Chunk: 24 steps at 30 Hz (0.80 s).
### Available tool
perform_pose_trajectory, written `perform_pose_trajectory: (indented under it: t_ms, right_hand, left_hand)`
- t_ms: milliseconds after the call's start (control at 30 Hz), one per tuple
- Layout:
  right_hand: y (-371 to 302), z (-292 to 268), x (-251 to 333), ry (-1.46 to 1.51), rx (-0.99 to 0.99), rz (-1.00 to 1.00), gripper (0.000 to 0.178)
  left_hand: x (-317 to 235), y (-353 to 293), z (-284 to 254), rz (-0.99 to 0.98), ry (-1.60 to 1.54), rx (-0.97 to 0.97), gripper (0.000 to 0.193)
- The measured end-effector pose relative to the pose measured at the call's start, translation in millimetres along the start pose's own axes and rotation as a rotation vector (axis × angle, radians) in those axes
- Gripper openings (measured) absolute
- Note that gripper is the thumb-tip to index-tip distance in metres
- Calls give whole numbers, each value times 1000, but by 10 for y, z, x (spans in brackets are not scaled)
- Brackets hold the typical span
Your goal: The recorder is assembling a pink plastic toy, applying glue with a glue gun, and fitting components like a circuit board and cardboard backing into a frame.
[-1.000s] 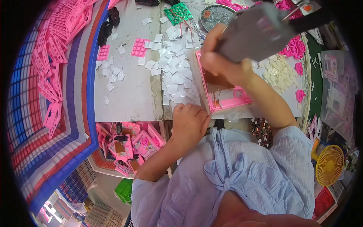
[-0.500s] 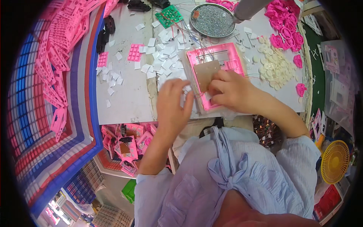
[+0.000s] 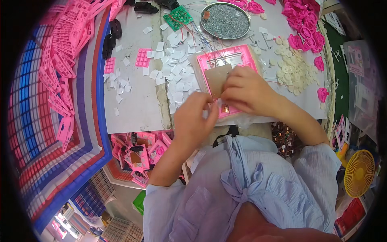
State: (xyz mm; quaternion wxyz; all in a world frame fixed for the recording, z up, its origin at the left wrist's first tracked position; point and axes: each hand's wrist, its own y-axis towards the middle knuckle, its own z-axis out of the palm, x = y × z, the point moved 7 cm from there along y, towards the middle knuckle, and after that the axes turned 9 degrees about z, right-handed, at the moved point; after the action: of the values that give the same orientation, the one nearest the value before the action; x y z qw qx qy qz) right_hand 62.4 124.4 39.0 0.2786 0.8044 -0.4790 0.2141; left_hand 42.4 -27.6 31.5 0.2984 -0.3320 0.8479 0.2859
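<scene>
A pink plastic housing (image 3: 252, 60) lies on the table in front of me, with a brown circuit board (image 3: 216, 78) in it and thin wires running off its far end. My left hand (image 3: 195, 117) is at the housing's near left edge, thumb and fingertips closed in a pinch; what they hold is too small to make out. Over the board's right side, my right hand (image 3: 248, 92) has its fingers curled and pressed together close to the left fingertips. Whatever lies under those fingers is hidden. A small copper-coloured part (image 3: 225, 108) shows in the housing's near end.
White square pads (image 3: 177, 68) lie scattered left of the housing. Beyond it stand a round tin of small metal screws (image 3: 225, 24) and a green circuit board (image 3: 178, 18). Cream discs (image 3: 292, 68) and pink rings (image 3: 304, 32) are heaped at right. Pink frames (image 3: 60, 80) pile up at far left.
My left hand has moved right from beside the white pads to the housing, its fingertips now close to the right hand's. The right hand stays at the board, having shifted only slightly.
</scene>
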Motion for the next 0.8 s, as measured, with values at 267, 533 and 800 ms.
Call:
perform_pose_trajectory:
  t_ms: [267, 533, 800]
  right_hand:
    - [132, 150, 99, -155, 220, -136, 14]
    - [92, -10, -225, 106, -62, 234, 17]
    - [11, 1, -294, 225, -98, 374, 15]
  left_hand:
    - [84, -61, -155, -80, -70, -65, 12]
    - [25, 134, 76, 79, 124, -14, 16]
    - [103, 185, 180, 15, -26, 6, 18]
